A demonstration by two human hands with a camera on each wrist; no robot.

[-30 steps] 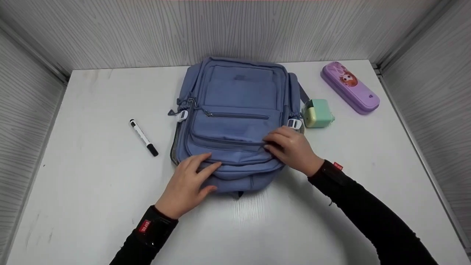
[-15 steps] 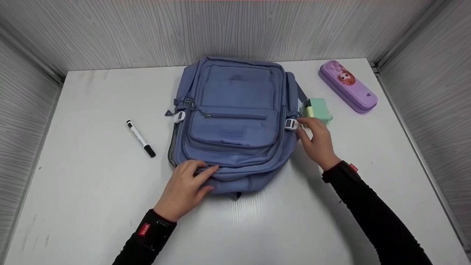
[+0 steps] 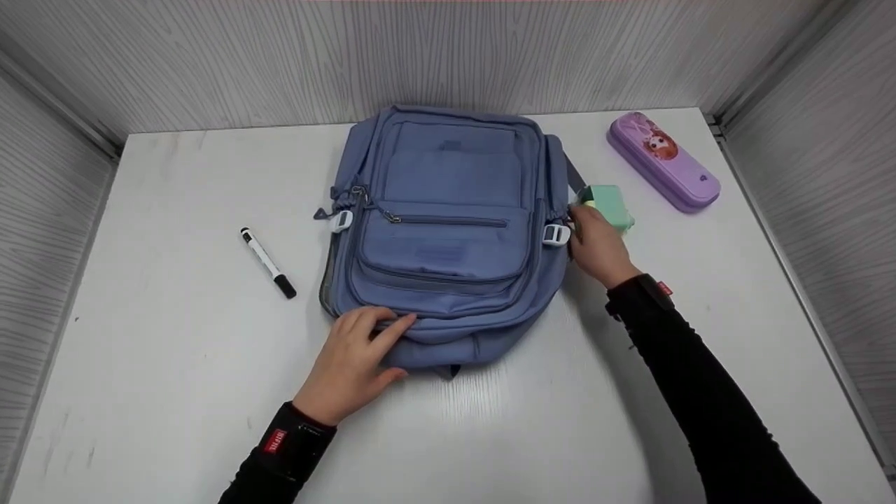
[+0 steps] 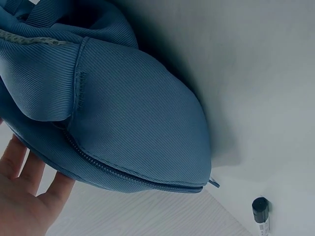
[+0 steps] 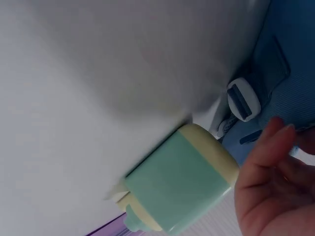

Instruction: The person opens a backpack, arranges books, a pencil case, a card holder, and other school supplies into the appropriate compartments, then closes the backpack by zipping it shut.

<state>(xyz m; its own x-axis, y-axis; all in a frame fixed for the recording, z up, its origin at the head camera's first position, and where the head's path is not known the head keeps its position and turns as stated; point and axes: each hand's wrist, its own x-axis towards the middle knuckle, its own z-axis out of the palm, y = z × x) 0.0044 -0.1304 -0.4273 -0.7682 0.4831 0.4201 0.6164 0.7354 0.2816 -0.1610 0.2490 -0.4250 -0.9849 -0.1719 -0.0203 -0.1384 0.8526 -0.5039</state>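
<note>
A blue backpack (image 3: 448, 259) lies front side up on the white table. My left hand (image 3: 353, 367) rests on its near left end, fingers spread and lightly bent; in the left wrist view the fingertips (image 4: 61, 184) meet the fabric's edge. At the bag's right side, just beyond a white buckle (image 3: 556, 235), my right hand (image 3: 600, 245) pinches the bag's side edge with curled fingers; the fingertips are hidden from the head. Right beside that hand stands a boxy mint-green and cream object (image 5: 172, 182) with a small knob.
A purple pencil case (image 3: 665, 162) with a cartoon picture lies at the back right. To the bag's left is a black-and-white marker (image 3: 268, 262). Wood-grain panels (image 3: 448, 56) enclose the table at the back and both sides.
My right hand has gone from the front pocket's lower right corner to the side buckle, then slightly farther up the bag's side. The left hand has stayed almost in place.
</note>
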